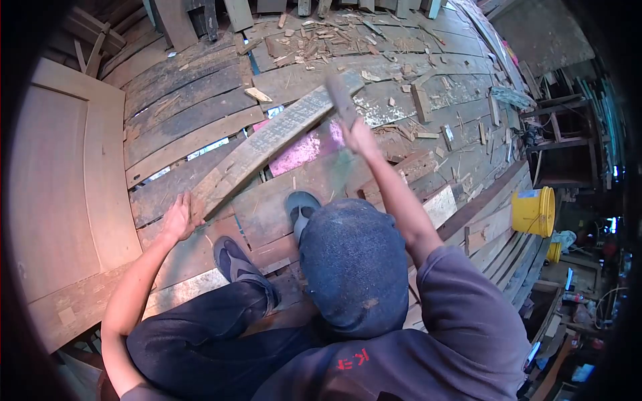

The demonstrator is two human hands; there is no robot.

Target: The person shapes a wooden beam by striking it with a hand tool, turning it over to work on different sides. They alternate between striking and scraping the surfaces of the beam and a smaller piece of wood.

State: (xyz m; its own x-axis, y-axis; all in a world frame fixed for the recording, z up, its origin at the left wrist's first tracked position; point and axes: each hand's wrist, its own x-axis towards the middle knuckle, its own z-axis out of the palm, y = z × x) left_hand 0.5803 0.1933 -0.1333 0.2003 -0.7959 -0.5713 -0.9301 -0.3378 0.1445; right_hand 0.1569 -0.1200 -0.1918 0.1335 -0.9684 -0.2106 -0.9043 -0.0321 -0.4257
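Observation:
A long, thick wooden plank (284, 137), whitish and worn on its upper face, lies slantwise across the floor. At its near left end my left hand (177, 219) is closed around the edge. My right hand (361, 138) is closed on a short, flat grey-brown tool (341, 100), smeared by motion. The tool overlaps the plank near its far end; I cannot tell what kind of tool it is. Beneath and beside the plank shows a pink patch (297, 155) between the floorboards.
Wood chips (321, 43) and offcuts litter the board floor. A panelled wooden door (50, 187) lies at left. Stacked planks (495, 227) and a yellow bucket (533, 212) are at right, by a cluttered shelf (562, 144). My sandalled foot (234, 257) is near the plank.

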